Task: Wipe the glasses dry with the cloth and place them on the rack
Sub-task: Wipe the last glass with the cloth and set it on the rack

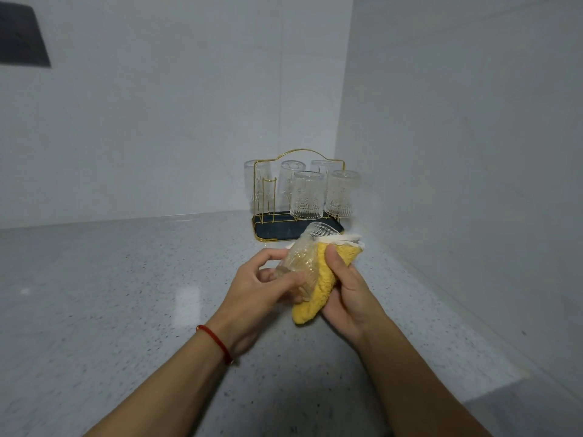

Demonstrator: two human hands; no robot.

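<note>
No text, label, brand, number or sign can be read anywhere in the head view; the embossed patterns on the clear pressed-glass tumblers [307, 194] are ornament only, not lettering, and the dark rectangular panel on the wall [22, 36] at upper left shows no legible marking

My head camera looks forward and down from close above my hands, facing the counter [126, 294] corner where the rack [298, 197] stands farther off.
</note>
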